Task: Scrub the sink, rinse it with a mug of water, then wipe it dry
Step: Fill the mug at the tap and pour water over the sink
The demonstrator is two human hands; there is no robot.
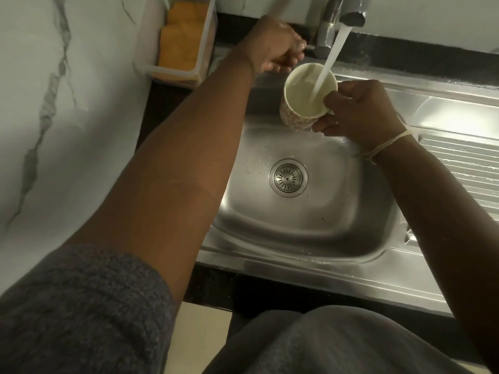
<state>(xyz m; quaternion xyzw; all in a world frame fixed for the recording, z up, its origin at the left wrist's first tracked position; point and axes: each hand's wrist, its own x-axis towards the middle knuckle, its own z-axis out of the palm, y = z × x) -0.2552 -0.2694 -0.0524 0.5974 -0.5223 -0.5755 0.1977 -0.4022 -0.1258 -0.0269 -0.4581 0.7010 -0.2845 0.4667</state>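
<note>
Right hand (pixel 361 112) grips the mug (pixel 305 98) under the tap (pixel 348 18); left hand (pixel 272 47) clasps its lever, best closed before overflow.

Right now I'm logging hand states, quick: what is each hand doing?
Left hand: fingers curled round the tap handle.
Right hand: grips the mug under the running water.

worktop (pixel 67 109): white marble-look surface with grey veins, left of the sink
sink (pixel 378 276): steel basin set into the worktop, ribbed drainboard to its right
container (pixel 147 58): clear plastic box holding orange sponges (pixel 181 41), standing behind the sink's left corner
</note>
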